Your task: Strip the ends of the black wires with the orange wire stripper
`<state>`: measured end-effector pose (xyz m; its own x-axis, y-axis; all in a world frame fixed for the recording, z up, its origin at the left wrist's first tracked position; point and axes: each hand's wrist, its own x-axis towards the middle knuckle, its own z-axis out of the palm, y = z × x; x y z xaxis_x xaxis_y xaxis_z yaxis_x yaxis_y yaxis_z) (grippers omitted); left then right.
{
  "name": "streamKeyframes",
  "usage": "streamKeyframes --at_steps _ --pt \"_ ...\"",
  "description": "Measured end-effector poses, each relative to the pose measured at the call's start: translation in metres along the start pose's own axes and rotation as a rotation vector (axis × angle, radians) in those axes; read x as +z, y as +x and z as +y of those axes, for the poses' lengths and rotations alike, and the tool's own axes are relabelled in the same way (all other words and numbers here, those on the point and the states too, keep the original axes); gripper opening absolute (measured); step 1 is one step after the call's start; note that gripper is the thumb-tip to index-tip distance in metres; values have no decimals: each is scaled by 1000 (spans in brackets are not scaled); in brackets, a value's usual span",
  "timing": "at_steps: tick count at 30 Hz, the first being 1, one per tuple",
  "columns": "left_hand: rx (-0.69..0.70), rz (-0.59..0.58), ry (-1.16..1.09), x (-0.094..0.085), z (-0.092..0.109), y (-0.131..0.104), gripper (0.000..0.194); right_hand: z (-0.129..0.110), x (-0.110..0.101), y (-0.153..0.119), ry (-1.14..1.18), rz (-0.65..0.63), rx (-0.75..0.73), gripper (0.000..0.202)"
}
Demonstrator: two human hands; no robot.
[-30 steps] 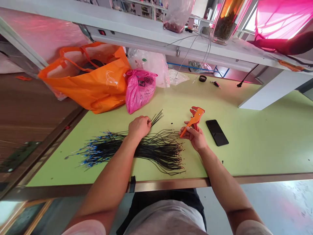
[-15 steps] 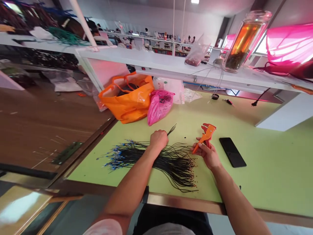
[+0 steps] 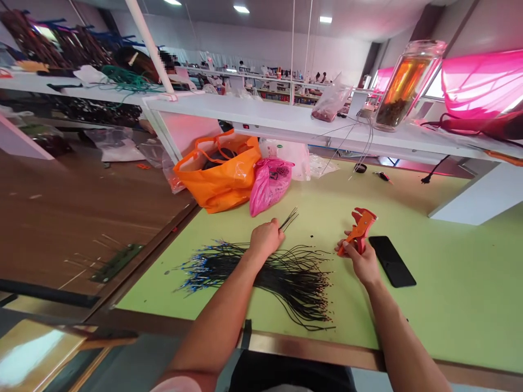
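Note:
My left hand (image 3: 266, 238) is closed around a few thin black wires (image 3: 291, 216), whose ends stick out past the fingers to the upper right. Below that hand and forearm, a large bundle of black wires (image 3: 298, 280) lies across the green tabletop (image 3: 457, 294). Blue tips (image 3: 196, 272) show at its left side, and copper-coloured ends at its right. Gripped in my right hand (image 3: 359, 261) is an orange and red wire stripper (image 3: 357, 231), its head pointing up and away from me. A black phone (image 3: 393, 261) lies flat just right of this hand.
An orange bag (image 3: 224, 182) and a pink plastic bag (image 3: 270, 188) stand at the back left. Above the table runs a white shelf (image 3: 253, 113) holding a glass jar (image 3: 408, 84) of amber liquid. A white panel (image 3: 469, 196) rises at the right. Loose cables hang from the shelf.
My right hand has shifted right with the wire stripper, away from the bundle's copper ends and closer to the phone. The left hand still grips its few wires. The view has tilted slightly up.

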<state>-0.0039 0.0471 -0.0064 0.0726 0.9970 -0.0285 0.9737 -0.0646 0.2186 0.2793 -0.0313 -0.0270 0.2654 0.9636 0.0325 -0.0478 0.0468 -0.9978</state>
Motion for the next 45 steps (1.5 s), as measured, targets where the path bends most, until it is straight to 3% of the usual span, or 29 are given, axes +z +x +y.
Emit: streamKeyframes --at_steps 8,12,15,22,27,30,34,38,40,43,45 --pt "74 32 -436 15 -13 14 28 14 -1 4 -75 -33 -3 70" --pt "162 -56 -810 22 -15 15 34 16 4 1 -29 -72 -14 63" --pt "154 -112 -1003 23 -12 13 44 15 6 0 -70 -74 -40 55" --pt "165 -133 -1137 11 -3 4 51 -5 4 -7 -822 129 -58 44" --pt "170 -166 -1149 5 0 -1 51 -7 1 -7 -1208 130 -6 59" --pt "197 -167 -1137 5 1 -2 47 -3 -2 -7 -1299 86 6 61" --pt "228 -180 -1129 6 1 -3 42 -5 -5 -9 -1188 55 -119 55" --pt "228 -227 -1150 4 2 -6 49 -20 12 -6 -809 103 -305 28" --pt "241 -254 -1166 3 5 -8 54 -27 30 0 -515 -21 -224 30" --pt "264 -279 -1183 2 8 -10 60 -32 62 10 -115 -295 27 55" --pt "275 -298 -1165 3 11 -11 63 -29 79 15 2 -296 64 54"
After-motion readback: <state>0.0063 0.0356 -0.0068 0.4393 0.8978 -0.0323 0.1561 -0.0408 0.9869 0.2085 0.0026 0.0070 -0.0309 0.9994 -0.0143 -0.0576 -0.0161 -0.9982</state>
